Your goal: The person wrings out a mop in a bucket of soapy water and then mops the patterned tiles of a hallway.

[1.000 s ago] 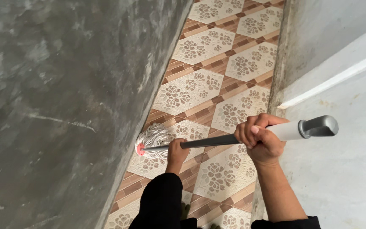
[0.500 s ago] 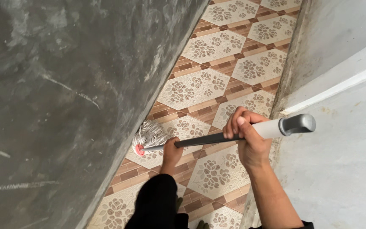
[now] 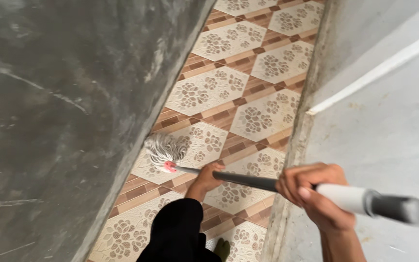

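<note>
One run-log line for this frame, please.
left hand: grips mop handle low | right hand: grips near top | mop head: on patterned tile floor, beside grey wall

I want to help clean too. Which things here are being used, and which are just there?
In use:
mop, strings on the floor
handle
left hand, low on the handle
right hand, near the top
tiled floor

Just there:
grey wall on the left
pale wall on the right

Both hands (image 3: pixel 316 196) grip mop (image 3: pixel 165 151) on tiled floor (image 3: pixel 248 73) btwn walls
</note>
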